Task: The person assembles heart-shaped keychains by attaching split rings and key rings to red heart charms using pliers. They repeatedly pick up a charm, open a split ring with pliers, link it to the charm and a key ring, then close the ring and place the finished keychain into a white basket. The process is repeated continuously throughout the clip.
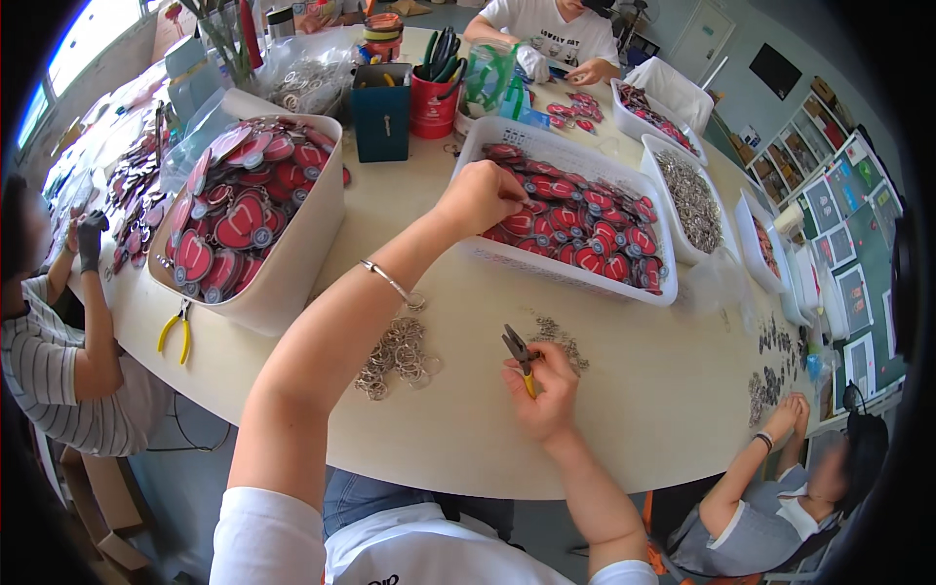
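Over the left end of a white plastic basket [468,156], my left hand [485,200] has its fingers curled together among flat red heart-shaped pieces [595,234]. Whether one of them is pinched is hidden by the fingers. My right hand [548,390] is closed round small pliers [519,347] with dark jaws and yellow handles, held above the table with the jaws pointing away. Just beyond that hand lies a little pile of small metal parts [558,341]. A heap of metal split rings [398,356] lies on the table to the right of my left forearm.
A cream bin [327,185] full of red pieces stands left, with yellow-handled pliers [175,333] beside it. A dark green box [381,122] and a red tool cup [432,109] stand behind. A tray of metal parts [690,200] is right. Other people work around the table.
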Available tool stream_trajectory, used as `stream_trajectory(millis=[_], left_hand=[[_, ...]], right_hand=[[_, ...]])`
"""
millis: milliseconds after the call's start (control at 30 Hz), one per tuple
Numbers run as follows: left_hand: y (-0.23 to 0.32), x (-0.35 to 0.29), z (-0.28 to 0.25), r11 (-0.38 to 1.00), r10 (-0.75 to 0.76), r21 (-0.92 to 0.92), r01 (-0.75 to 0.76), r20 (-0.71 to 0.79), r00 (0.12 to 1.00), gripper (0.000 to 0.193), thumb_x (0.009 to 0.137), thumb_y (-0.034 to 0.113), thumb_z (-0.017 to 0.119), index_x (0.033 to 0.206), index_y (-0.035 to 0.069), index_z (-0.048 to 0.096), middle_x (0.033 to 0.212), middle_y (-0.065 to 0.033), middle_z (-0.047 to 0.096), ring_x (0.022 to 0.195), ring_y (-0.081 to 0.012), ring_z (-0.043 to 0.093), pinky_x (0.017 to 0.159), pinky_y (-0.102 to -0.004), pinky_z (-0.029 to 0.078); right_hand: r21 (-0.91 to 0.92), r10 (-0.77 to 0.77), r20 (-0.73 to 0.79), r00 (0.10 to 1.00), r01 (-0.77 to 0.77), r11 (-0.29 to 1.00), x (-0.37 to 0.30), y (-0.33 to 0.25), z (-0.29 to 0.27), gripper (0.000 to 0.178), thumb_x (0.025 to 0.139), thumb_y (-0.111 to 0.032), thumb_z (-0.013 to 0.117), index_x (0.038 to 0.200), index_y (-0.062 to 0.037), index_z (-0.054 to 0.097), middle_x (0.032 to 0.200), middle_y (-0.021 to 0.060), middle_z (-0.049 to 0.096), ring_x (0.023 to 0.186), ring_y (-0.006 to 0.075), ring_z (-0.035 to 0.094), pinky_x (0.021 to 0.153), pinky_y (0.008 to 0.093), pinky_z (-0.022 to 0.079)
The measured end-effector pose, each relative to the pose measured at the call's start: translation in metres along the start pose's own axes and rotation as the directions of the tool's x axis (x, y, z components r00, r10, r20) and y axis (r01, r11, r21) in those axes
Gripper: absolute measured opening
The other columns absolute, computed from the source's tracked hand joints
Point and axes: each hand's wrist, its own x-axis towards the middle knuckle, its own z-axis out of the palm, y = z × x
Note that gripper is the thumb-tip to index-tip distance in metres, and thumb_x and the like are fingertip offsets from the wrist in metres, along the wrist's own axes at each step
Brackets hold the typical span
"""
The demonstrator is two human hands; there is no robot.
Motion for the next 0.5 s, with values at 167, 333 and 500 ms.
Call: stream_trajectory(millis=[167, 333, 500], left_hand=[[0.004, -0.021, -0.028, 0.894, -0.155, -0.44, 0.088, -0.12, 0.981, 0.019, 0.08, 0.004, 0.072, 0.098, -0.002, 0.071, 0.087, -0.0072, 0.071, 0.081, -0.0078, 0.062, 0.073, -0.023, 0.049], [0.038, -0.081, -0.057, 0.573, -0.32, -0.813, -0.098, -0.332, 0.887, 0.025, 0.088, 0.01, 0.066, 0.11, -0.002, 0.062, 0.097, -0.0066, 0.067, 0.084, -0.0107, 0.063, 0.075, -0.0267, 0.053], [0.041, -0.153, -0.057, 0.497, -0.439, -0.865, -0.064, -0.314, 0.842, 0.022, 0.095, 0.016, 0.055, 0.111, 0.002, 0.055, 0.096, -0.0042, 0.064, 0.082, -0.0133, 0.066, 0.066, -0.0261, 0.057]], right_hand=[[-0.056, 0.048, 0.187, 0.981, -0.039, 0.998, 0.024, -0.022, 0.015, 0.012, 0.073, -0.011, 0.074, 0.081, -0.0033, 0.069, 0.093, 0.0119, 0.059, 0.088, 0.0299, 0.057, 0.077, 0.0377, 0.047], [-0.171, -0.064, 0.276, 0.959, 0.115, 0.979, 0.074, -0.029, 0.061, 0.015, 0.072, -0.011, 0.074, 0.08, -0.0014, 0.067, 0.092, 0.0127, 0.057, 0.092, 0.0305, 0.054, 0.08, 0.0402, 0.044], [-0.303, -0.051, 0.238, 0.97, 0.124, 0.945, 0.088, -0.016, 0.083, 0.017, 0.072, -0.011, 0.074, 0.079, 0.0014, 0.065, 0.095, 0.0148, 0.056, 0.095, 0.0313, 0.053, 0.083, 0.0419, 0.043]])
